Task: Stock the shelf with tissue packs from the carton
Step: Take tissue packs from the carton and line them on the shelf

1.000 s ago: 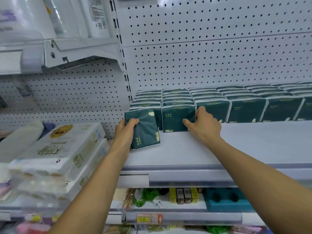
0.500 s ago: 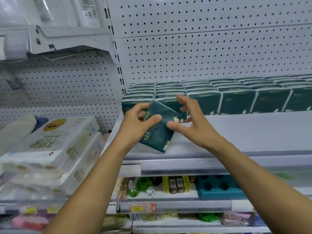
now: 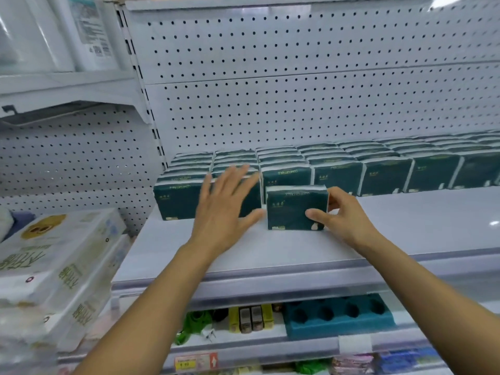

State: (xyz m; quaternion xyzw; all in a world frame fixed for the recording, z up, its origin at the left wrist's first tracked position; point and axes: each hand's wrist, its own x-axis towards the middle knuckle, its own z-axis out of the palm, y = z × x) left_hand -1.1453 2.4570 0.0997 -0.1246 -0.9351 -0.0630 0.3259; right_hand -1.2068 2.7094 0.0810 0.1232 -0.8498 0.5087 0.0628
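The right hand point(image 3: 342, 215) is pinching a dark green plastic-wrapped tissue pack point(image 3: 293, 207), which is standing upright on the white metal shelf point(image 3: 405, 226) just before the stocked rows point(image 3: 378, 169). The left hand point(image 3: 224, 209), fingers spread and holding nothing, is hovering, perhaps touching, the front-left packs point(image 3: 178, 198).

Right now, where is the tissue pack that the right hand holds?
In the head view, the tissue pack stands upright on the white shelf, just in front of the row of packs, with the right hand gripping its right end.
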